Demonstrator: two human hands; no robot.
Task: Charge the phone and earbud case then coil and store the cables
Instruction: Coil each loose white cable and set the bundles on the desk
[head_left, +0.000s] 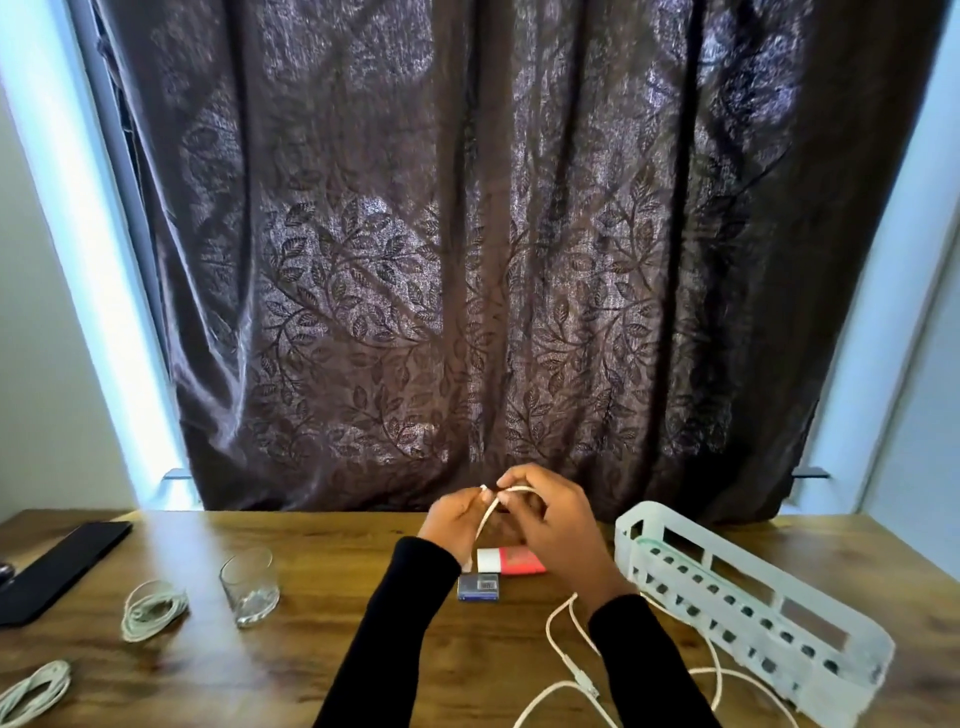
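The white cable (571, 660) runs out of view at the bottom edge, and part of it passes behind the right sleeve (649, 660). Its upper stretch vanishes between the hands, so how the fingers hold it cannot be told. The coil (31, 691) at the lower left is cut by the picture's edge, as is the dark flat slab (62, 566) beside it. The label on the small blue box (479, 587) is too small to read. The left hand (452, 525) partly covers the red and white box (511, 561).

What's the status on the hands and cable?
Both hands, left and right, grip cable above table. Rest of it trails loose by basket. Nothing in the way.
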